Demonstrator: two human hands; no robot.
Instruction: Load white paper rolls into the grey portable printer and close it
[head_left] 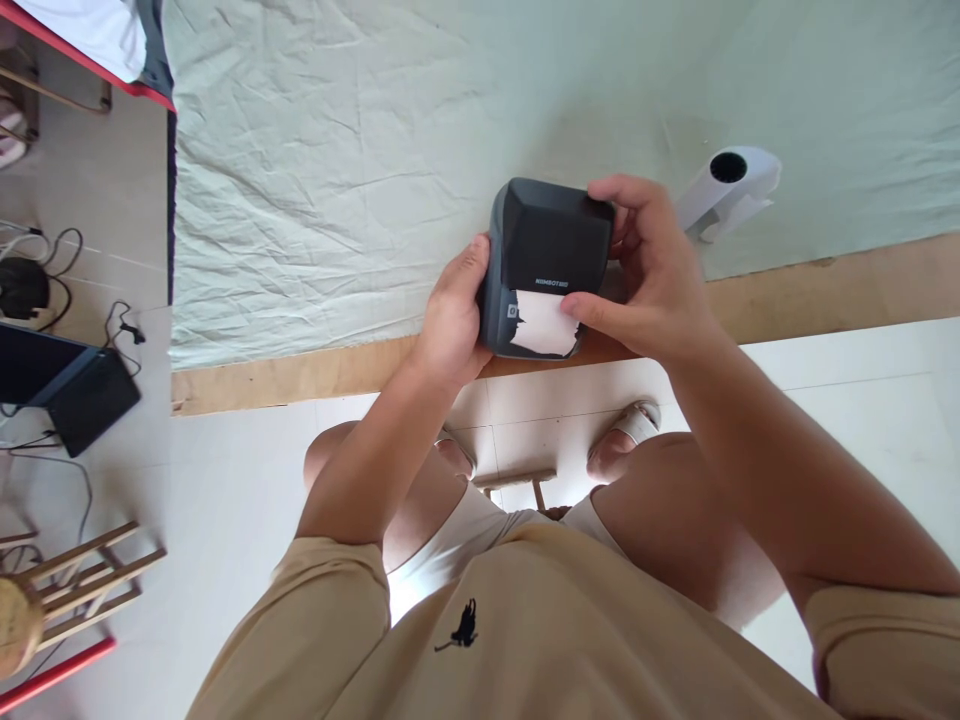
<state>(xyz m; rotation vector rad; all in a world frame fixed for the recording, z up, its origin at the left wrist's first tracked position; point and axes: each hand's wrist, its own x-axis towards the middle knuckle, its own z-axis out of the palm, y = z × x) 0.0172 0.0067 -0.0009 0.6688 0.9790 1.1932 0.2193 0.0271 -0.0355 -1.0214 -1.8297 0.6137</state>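
A dark grey label printer (559, 235) is held up between my two hands near the table's front edge. Torn white paper (541, 322) with ragged edges lies over its lower face, below the printed brand lettering. My left hand (454, 315) is closed around the printer's left side, thumb along the edge. On the other side, my right hand (649, 265) grips the upper right corner with its fingers, while the thumb presses on the paper's right edge. Just beyond my right hand, a white paper roll (709, 195) with a black core lies on the cloth, its loose end torn.
A pale green wrinkled cloth (322, 180) covers the table, whose wooden edge (300, 375) faces me. Down on the floor at left are a laptop (90, 390), cables and a wooden stool (82, 585). My knees are under the edge.
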